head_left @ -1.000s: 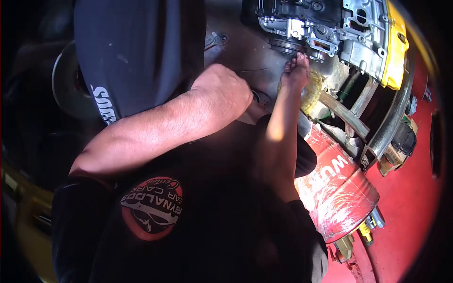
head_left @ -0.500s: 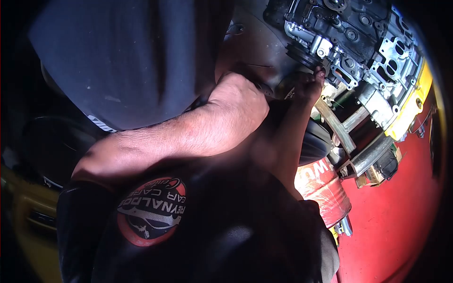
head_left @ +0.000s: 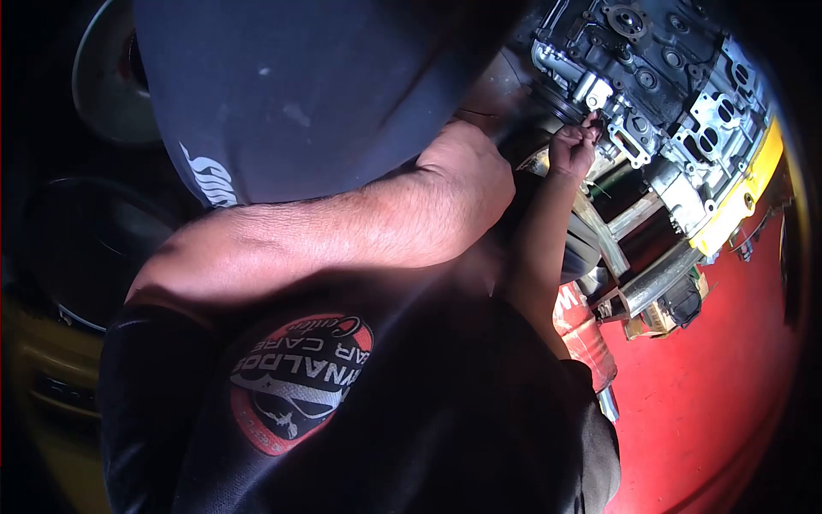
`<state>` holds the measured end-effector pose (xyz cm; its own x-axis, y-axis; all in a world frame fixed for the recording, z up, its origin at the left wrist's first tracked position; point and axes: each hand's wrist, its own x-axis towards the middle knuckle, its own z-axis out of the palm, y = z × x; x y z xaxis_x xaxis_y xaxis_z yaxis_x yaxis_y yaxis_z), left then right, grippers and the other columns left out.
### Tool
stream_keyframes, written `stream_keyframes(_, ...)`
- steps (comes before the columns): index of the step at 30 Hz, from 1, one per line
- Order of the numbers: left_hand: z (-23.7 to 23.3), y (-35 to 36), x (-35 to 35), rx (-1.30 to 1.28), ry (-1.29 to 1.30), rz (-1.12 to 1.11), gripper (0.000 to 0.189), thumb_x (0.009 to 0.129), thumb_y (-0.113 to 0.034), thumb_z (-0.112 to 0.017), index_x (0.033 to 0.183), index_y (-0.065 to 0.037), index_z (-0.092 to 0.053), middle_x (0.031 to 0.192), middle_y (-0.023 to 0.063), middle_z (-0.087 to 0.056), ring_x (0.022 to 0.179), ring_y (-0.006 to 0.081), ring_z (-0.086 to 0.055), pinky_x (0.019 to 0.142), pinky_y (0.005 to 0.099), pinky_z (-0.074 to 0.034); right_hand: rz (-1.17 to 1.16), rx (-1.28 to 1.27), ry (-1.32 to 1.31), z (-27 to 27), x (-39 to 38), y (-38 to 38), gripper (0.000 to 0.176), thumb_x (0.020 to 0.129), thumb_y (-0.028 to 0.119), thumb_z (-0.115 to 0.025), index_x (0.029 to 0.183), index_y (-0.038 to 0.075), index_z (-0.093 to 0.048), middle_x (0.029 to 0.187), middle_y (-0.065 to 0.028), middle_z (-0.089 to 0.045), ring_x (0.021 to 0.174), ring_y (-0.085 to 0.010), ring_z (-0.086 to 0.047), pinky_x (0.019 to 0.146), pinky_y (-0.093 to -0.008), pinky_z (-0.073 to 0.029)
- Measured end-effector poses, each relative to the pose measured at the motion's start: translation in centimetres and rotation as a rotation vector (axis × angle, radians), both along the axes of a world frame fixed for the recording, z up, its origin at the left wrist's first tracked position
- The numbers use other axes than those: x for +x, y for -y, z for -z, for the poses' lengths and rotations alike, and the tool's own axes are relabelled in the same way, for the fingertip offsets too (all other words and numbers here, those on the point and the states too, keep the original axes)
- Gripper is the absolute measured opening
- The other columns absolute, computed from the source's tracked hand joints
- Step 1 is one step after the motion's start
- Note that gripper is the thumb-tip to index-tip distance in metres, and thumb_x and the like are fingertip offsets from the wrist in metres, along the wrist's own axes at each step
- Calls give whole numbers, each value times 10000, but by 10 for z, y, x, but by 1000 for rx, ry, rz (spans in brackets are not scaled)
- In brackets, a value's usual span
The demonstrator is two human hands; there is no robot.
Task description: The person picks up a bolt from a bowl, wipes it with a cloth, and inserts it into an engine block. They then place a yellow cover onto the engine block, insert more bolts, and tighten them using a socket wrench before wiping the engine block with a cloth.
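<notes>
The partly stripped engine (head_left: 664,77) sat at the upper right of the view, its timing-cover end toward the person and its open ports (head_left: 709,137) facing up. A steel frame (head_left: 635,216) showed beneath it and a yellow bracket (head_left: 743,190) ran along its far edge; they probably served to hold the heavy block off the red floor (head_left: 693,403), so its end could be reached.

The right hand (head_left: 572,152) met the engine beside the ribbed crank pulley (head_left: 558,104), fingers partly curled and tips drawn close together — a light grip that seemed suited to feeling or steadying a small part in a tight spot. Whether anything lay between those fingertips could not be told.

The left hand (head_left: 475,176) was turned with its back up, the forearm laid across the chest of the black shirt (head_left: 411,411). Its fingers curled down out of sight, so neither how far they were closed nor what they held could be told. Dark cloth with white lettering (head_left: 325,103) hung just beyond that forearm — close enough to hide whatever lay behind it.
</notes>
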<state>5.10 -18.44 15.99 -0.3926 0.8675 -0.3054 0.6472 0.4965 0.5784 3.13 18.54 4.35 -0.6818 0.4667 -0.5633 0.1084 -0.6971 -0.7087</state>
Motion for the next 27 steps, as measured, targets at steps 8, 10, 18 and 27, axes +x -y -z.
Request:
stream_keyframes(8,-16,17,-13,16,-26,43,222,763,-207,-694,877,-24,-749,805,82,-709,756,234,-669,657,449,-526,-11,141,-16,10,-3,-13,143,972,48,-478,1020,105,-600,1180,-36,-664,659,-82,-572,590,-228,-445)
stream_keyframes(10,-17,18,-16,1,17,74,220,762,-193,-700,898,-27,-748,835,85,-714,778,235,-676,663,444,-533,-34,160,-11,9,-2,-6,159,965,43,-486,1026,103,-619,1130,-45,-679,634,-86,-575,575,-226,-451)
stream_keyframes(18,-17,7,-21,-109,124,181,258,747,-142,-727,981,-35,-744,956,94,-731,866,233,-700,681,418,-554,-74,205,29,-1,-6,9,162,1027,215,-512,1101,103,-603,1068,-27,-705,498,-34,-410,465,-190,-332)
stream_keyframes(27,-10,-2,-22,-159,127,113,217,825,-127,-692,1033,-74,-722,993,25,-718,974,195,-698,739,314,-554,-97,431,140,-5,-11,23,174,970,235,-636,1062,89,-612,983,-76,-723,461,-42,-403,419,-195,-304)
